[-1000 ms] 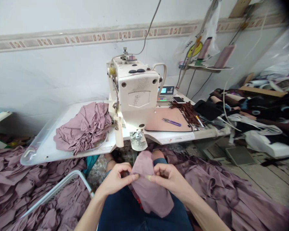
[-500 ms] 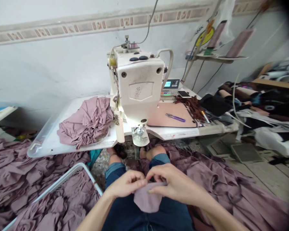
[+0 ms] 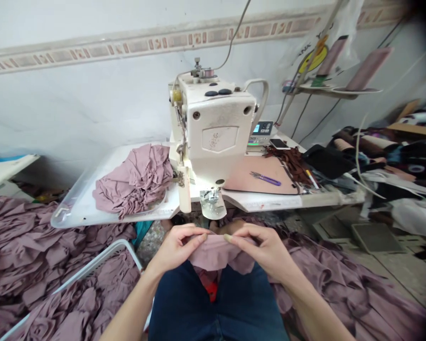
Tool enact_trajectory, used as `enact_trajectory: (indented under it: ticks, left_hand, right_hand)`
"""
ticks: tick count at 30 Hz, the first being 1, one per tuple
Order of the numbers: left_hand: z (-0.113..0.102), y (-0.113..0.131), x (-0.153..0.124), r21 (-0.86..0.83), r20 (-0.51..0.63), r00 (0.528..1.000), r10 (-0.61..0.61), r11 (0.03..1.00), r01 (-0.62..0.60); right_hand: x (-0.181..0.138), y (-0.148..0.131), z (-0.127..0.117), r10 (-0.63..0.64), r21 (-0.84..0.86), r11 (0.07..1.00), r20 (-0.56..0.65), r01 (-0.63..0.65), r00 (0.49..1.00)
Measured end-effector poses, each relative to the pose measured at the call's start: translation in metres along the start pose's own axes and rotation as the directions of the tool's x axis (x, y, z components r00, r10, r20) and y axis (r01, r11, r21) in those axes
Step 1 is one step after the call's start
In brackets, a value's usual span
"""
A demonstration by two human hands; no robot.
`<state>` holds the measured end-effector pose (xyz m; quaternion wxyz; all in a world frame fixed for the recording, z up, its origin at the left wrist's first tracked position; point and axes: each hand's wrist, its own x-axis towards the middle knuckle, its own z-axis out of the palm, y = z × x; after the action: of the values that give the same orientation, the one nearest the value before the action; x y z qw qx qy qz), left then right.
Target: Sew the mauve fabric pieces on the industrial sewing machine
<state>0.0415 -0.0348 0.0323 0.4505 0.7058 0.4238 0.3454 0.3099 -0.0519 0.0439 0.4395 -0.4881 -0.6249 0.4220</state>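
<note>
My left hand [image 3: 175, 246] and my right hand [image 3: 259, 247] both pinch the top edge of a small mauve fabric piece [image 3: 215, 255], held over my lap just below the sewing machine [image 3: 213, 137]. The fingers of both hands are closed on the cloth, thumbs toward each other. The piece hangs down between my hands onto my dark blue shorts [image 3: 216, 308]. The machine's presser foot and plate [image 3: 212, 203] stand just above my hands.
A heap of mauve pieces [image 3: 137, 180] lies on the white table [image 3: 88, 213] left of the machine. More mauve cloth fills a white basket [image 3: 92, 265] at left and covers the floor at right. Purple snips [image 3: 266, 179], a phone [image 3: 279, 143] and dark fabric clutter lie at right.
Both hands have lifted the mauve piece up toward the machine and spread its top edge wider. The view has shifted slightly left.
</note>
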Motion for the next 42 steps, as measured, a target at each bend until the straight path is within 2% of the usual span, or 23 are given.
enact_trajectory:
  ticks: [3,6,11,17,25,30,34,35,37,40,42]
  left_hand:
    - [-0.003,0.008,0.005,0.090,-0.037,0.996,0.077,0.993,-0.073]
    - [-0.002,0.014,0.011,0.041,-0.088,0.994,0.069,0.997,-0.066]
    - [0.004,0.016,0.023,-0.133,-0.172,0.984,-0.037,0.991,0.014]
    - [0.005,0.016,0.037,-0.160,-0.277,0.949,-0.151,0.981,0.110]
    - [0.006,0.017,0.065,-0.203,-0.381,0.921,-0.078,0.979,-0.001]
    - [0.007,0.019,0.077,-0.246,-0.322,0.944,-0.075,0.969,-0.007]
    - [0.005,0.013,0.078,-0.178,-0.350,0.936,-0.030,0.983,-0.035]
    - [0.003,0.010,0.075,-0.137,-0.359,0.933,-0.008,0.990,-0.044]
    - [-0.008,0.004,0.068,-0.016,-0.372,0.928,0.033,0.999,-0.042]
    - [-0.041,-0.008,0.051,0.175,-0.439,0.897,0.058,0.984,0.022]
    - [-0.072,-0.016,0.038,0.294,-0.551,0.829,0.091,0.951,0.091]
  right_hand:
    - [0.000,-0.012,0.001,-0.115,-0.083,0.991,-0.091,0.107,0.989]
    - [0.005,-0.017,0.002,-0.142,-0.110,0.986,-0.156,0.126,0.977]
    - [0.024,-0.010,-0.002,-0.020,-0.018,1.000,-0.193,0.017,0.981]
    - [0.042,0.004,-0.006,0.032,0.050,0.999,-0.220,-0.021,0.975]
    - [0.061,0.014,-0.010,0.095,0.163,0.985,-0.259,-0.053,0.961]
    - [0.065,0.015,-0.010,0.029,0.129,0.992,-0.317,0.013,0.948]
    - [0.048,0.019,-0.001,-0.118,-0.038,0.993,-0.396,0.113,0.911]
    - [0.040,0.023,0.000,-0.150,-0.068,0.989,-0.388,0.134,0.910]
    - [0.025,0.035,0.000,-0.151,-0.060,0.988,-0.292,0.139,0.945]
    - [0.003,0.060,-0.013,0.014,0.038,0.999,-0.118,-0.010,0.993]
    - [-0.006,0.075,-0.027,0.167,0.120,0.982,-0.150,-0.149,0.975]
